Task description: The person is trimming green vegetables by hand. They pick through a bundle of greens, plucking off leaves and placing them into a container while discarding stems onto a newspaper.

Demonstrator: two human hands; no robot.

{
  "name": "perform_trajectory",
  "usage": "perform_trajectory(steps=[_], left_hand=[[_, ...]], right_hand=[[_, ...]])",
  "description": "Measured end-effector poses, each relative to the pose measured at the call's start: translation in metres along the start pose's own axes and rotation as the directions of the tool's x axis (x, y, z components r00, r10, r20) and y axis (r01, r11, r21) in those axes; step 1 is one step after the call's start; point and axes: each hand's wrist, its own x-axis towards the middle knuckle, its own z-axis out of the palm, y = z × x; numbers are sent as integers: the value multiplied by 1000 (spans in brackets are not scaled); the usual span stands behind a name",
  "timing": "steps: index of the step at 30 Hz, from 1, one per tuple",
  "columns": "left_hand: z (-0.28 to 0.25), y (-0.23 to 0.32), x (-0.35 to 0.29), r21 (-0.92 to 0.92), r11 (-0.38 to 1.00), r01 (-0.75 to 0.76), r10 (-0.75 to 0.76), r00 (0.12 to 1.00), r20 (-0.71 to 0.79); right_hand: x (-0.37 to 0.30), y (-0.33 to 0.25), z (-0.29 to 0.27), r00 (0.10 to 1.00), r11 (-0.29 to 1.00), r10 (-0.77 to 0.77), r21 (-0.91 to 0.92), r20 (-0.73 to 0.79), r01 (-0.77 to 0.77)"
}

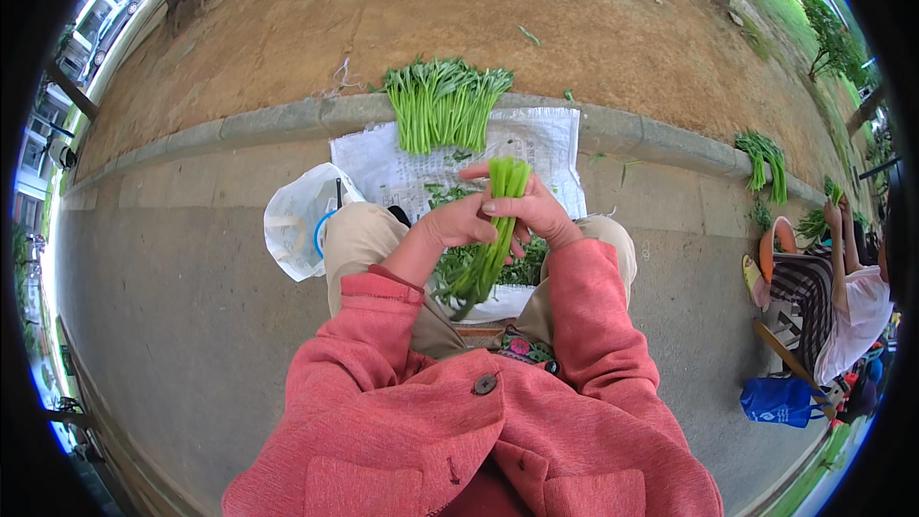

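Observation:
Between my two hands is a bunch of long green-stemmed leafy vegetables (498, 239), its pale stem ends up and away from me, its leaves hanging toward my lap. My left hand (458, 220) is closed round the stems from the left. My right hand (536, 208) grips the same bunch near the stem ends, thumb across the front. Beyond them a neat row of the same greens (445, 110) lies on a white woven sack (546, 144), its leaves over the kerb. Loose leaves (522, 268) are heaped below my hands, between my knees.
A white plastic bag (299, 230) with something blue in it stands left of my knee. The stone kerb (651, 134) runs across, with bare soil beyond. At far right another person (852, 306) sits handling greens, near an orange basket (777, 244) and a blue bag (780, 402).

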Motion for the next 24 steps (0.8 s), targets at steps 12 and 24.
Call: perform_trajectory(steps=[12, 24], left_hand=[[-25, -15, 13, -143, 989, 42, -39, 999, 24], [-24, 15, 3, 141, 931, -337, 324, 585, -743]], right_hand=[[24, 32, -10, 999, 966, -3, 260, 38, -7], [23, 50, -1, 836, 900, -399, -336, -377, 278]])
